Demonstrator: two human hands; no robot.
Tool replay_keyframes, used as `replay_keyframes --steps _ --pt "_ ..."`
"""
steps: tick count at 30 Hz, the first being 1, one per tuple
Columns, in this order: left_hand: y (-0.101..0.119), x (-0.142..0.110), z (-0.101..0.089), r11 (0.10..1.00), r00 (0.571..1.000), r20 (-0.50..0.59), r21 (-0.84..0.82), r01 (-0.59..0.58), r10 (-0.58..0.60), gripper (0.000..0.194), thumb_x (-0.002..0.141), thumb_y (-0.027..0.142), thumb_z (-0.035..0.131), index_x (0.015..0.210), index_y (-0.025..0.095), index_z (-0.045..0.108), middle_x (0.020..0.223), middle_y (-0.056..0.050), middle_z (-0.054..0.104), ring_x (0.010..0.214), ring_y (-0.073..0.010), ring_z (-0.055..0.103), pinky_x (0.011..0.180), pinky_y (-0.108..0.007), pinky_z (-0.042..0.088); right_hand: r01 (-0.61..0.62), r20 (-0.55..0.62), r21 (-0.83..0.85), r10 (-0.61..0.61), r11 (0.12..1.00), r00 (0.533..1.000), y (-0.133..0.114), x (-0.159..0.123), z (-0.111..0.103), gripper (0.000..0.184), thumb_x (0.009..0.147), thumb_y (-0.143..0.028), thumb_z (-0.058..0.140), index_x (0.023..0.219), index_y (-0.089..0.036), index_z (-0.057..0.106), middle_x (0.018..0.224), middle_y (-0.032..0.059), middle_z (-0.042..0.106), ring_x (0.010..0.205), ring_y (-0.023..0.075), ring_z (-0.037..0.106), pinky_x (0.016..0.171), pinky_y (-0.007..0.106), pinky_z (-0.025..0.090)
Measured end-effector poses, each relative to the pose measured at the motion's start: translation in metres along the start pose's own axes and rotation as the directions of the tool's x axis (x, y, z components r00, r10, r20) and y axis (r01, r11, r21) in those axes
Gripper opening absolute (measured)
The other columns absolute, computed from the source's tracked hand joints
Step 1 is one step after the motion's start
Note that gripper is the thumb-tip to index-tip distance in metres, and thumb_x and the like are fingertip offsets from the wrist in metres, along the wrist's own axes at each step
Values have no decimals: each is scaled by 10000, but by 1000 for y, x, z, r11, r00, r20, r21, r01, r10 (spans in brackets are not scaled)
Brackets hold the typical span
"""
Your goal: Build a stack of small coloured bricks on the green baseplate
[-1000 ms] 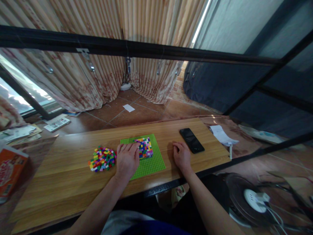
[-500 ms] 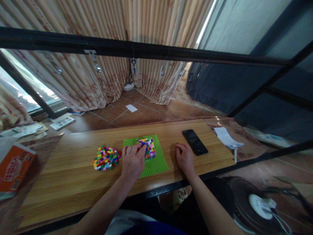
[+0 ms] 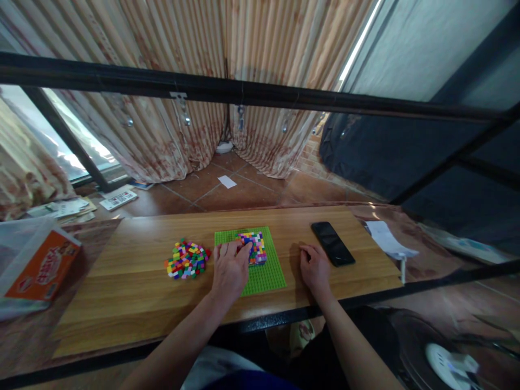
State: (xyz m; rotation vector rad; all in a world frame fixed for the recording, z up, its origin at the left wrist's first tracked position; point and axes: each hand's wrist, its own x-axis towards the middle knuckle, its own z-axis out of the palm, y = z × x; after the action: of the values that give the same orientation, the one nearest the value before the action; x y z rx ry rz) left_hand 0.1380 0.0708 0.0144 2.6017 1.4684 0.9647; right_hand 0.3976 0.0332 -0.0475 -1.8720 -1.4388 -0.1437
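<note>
A green baseplate [image 3: 264,276] lies on the wooden table [image 3: 122,287], with a block of many-coloured small bricks [image 3: 257,247] built on its far half. My left hand [image 3: 230,269] rests on the plate's left part, fingers stretched forward and apart, the fingertips touching the left side of the brick block. My right hand [image 3: 314,266] lies on the table to the right of the plate, fingers curled loosely with nothing seen in them. A heap of loose coloured bricks [image 3: 187,259] sits to the left of my left hand.
A black phone [image 3: 332,251] lies right of my right hand. White paper [image 3: 388,239] hangs at the table's right end. An orange box [image 3: 38,265] stands at the left. A black bar [image 3: 244,92] crosses the view above. A fan [image 3: 442,357] stands on the floor at lower right.
The view has drifted, so everything sits a little further right and lower. My left hand's fingers stay against the brick block; my right hand has not moved on the table.
</note>
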Motion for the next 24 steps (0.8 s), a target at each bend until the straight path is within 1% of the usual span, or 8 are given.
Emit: replay_keyframes --steps 3,6,10,15,19,24 --pt "-1 -3 -3 999 1000 3 -20 25 -25 325 924 239 467 1211 237 621 1034 -84 644 962 -239 545 880 -432 384 8 2 11 -8 1000 1000 1 1 0 283 885 -255 451 923 -153 712 941 121 674 902 229 604 834 365 487" --pt "-9 -11 -8 998 999 -9 -50 41 -42 370 930 245 449 1281 202 560 1078 -94 641 985 -238 546 897 -425 399 12 2 13 -12 1000 1000 1 1 0 284 882 -260 451 919 -151 711 945 125 673 907 232 605 835 368 488" --pt "-34 -27 -15 996 996 -42 -30 79 -80 334 914 235 460 1217 181 589 1065 -100 648 980 -250 558 895 -428 421 19 -5 15 -19 1000 1000 2 0 0 283 878 -266 453 912 -151 709 938 125 670 897 232 602 830 371 489" --pt "-69 -51 -23 989 987 -73 -4 146 -146 289 905 251 469 1149 192 613 1079 -98 658 1019 -263 571 918 -436 437 23 -15 5 -23 1000 1000 4 -1 1 283 880 -269 453 909 -148 708 941 128 665 897 233 600 826 372 489" --pt "-81 -61 -29 982 979 -86 11 187 -186 286 910 286 465 1140 205 613 1069 -90 663 1004 -251 585 921 -427 447 28 -2 4 -28 1000 1000 4 0 1 289 885 -273 449 919 -147 707 943 128 667 903 232 601 829 368 489" --pt "-90 -63 -34 977 976 -88 60 205 -200 301 896 310 468 1145 216 610 1075 -99 666 1012 -262 587 912 -434 450 15 7 0 -15 1000 1000 4 0 1 290 889 -277 450 925 -149 709 943 126 669 901 232 605 831 372 490"
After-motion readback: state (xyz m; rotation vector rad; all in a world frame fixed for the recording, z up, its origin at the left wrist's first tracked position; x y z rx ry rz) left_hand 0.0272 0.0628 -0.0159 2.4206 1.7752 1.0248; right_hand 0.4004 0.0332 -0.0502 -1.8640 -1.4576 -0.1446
